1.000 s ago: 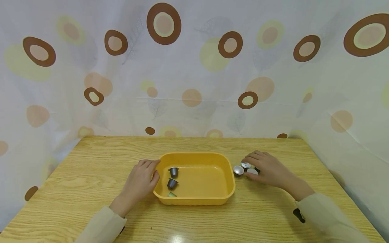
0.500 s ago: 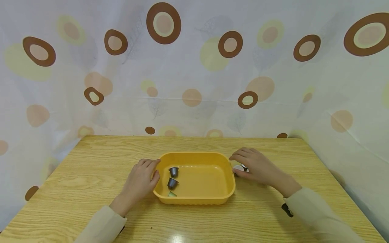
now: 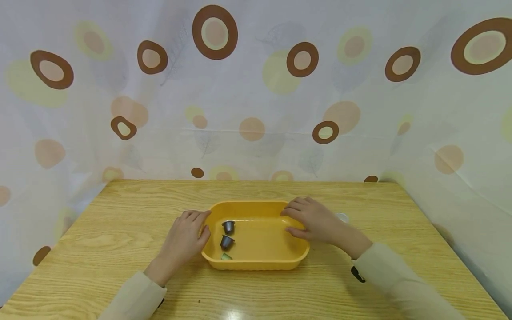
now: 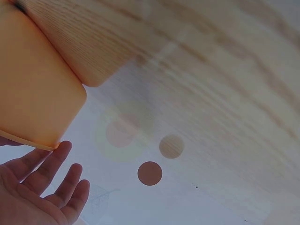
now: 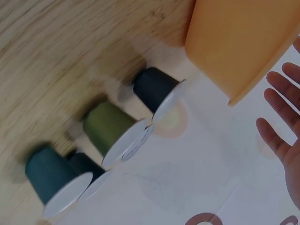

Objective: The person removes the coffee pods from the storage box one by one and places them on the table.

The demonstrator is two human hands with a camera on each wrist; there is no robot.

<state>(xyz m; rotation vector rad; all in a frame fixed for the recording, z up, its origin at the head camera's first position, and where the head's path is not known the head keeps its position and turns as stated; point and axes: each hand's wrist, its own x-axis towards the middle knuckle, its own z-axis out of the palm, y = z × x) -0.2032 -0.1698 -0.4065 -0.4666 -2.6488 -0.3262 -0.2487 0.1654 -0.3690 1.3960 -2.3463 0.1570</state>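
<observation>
A yellow-orange plastic tub (image 3: pixel 256 266) stands on the table with two dark coffee capsules (image 3: pixel 227 242) and a partly visible green one (image 3: pixel 226 256) at its left end. My left hand (image 3: pixel 186 238) holds the tub's left rim, thumb on the inner side; its fingers (image 4: pixel 61 149) touch the rim from outside in the left wrist view. Over the tub's right end is my right hand (image 3: pixel 314 222), thumb and fingers apart, with no capsule visible between them. Beyond it, a black capsule (image 5: pixel 154 91), an olive one (image 5: pixel 110 129) and a teal one (image 5: pixel 51 176) stand on the table.
The wood-grain table (image 3: pixel 132 222) runs back to a patterned curtain (image 3: pixel 256 98), which also encloses both sides. In the head view, my right arm hides most of the capsules outside the tub; one pale lid (image 3: pixel 342 217) shows behind the wrist.
My right hand has moved left from the capsules on the table to over the tub's right end. My left hand and the capsules inside the tub have stayed put.
</observation>
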